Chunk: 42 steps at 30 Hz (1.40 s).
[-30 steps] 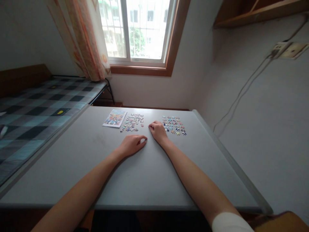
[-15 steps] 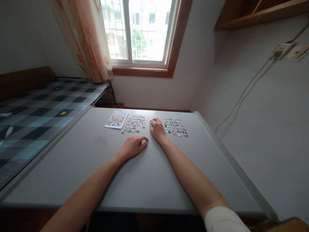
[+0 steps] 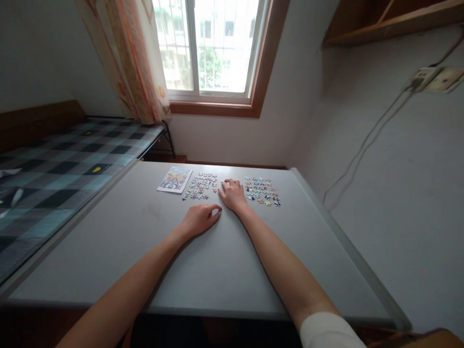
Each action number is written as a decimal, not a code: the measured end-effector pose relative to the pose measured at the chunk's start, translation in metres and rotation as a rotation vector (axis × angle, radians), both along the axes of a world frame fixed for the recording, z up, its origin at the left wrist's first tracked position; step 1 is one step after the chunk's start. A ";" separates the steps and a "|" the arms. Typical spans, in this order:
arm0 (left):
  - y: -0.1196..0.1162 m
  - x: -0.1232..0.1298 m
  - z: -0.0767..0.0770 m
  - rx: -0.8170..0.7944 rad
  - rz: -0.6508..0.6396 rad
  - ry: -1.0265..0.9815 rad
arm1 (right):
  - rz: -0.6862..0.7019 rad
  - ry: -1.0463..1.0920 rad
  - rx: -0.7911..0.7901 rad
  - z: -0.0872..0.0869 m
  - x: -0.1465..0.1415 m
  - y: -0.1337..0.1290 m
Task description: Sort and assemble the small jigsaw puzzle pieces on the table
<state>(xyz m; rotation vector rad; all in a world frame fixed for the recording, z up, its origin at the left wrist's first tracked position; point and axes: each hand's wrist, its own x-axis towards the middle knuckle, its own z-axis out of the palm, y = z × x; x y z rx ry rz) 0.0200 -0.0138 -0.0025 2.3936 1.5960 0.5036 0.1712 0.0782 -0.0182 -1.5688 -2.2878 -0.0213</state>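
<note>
My right hand has slid slightly left since half a second ago, fingers now loosely spread, thumb apart from forefinger. Nearest: white sleeve at my right elbow, grey tabletop beneath both forearms. My left hand rests there, thumb and forefinger curled, tips close together; cannot tell whether they pinch anything. Beyond, left jigsaw cluster and right jigsaw cluster flank my right hand. Printed picture sheet lies left of pieces. Farther: checked bed left, barred window ahead.
</note>
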 end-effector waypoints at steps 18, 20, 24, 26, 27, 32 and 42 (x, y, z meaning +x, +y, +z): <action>0.001 -0.001 0.001 0.016 -0.056 0.009 | 0.010 -0.029 -0.023 0.005 0.000 0.000; 0.001 -0.001 0.002 0.014 -0.053 0.012 | -0.001 -0.022 -0.018 0.004 0.000 0.000; 0.001 -0.001 0.002 0.017 -0.044 0.003 | -0.034 0.010 -0.007 0.001 0.001 0.000; 0.000 -0.001 0.002 0.014 -0.038 0.002 | -0.034 0.009 -0.004 0.000 0.001 -0.001; 0.000 -0.001 0.002 0.011 -0.035 0.001 | -0.032 0.005 -0.003 0.000 0.001 -0.001; 0.000 -0.001 0.003 -0.007 -0.023 -0.005 | -0.015 -0.030 -0.030 0.003 0.001 -0.002; 0.001 -0.002 0.000 0.005 -0.032 -0.004 | -0.039 -0.017 -0.038 0.004 -0.002 -0.001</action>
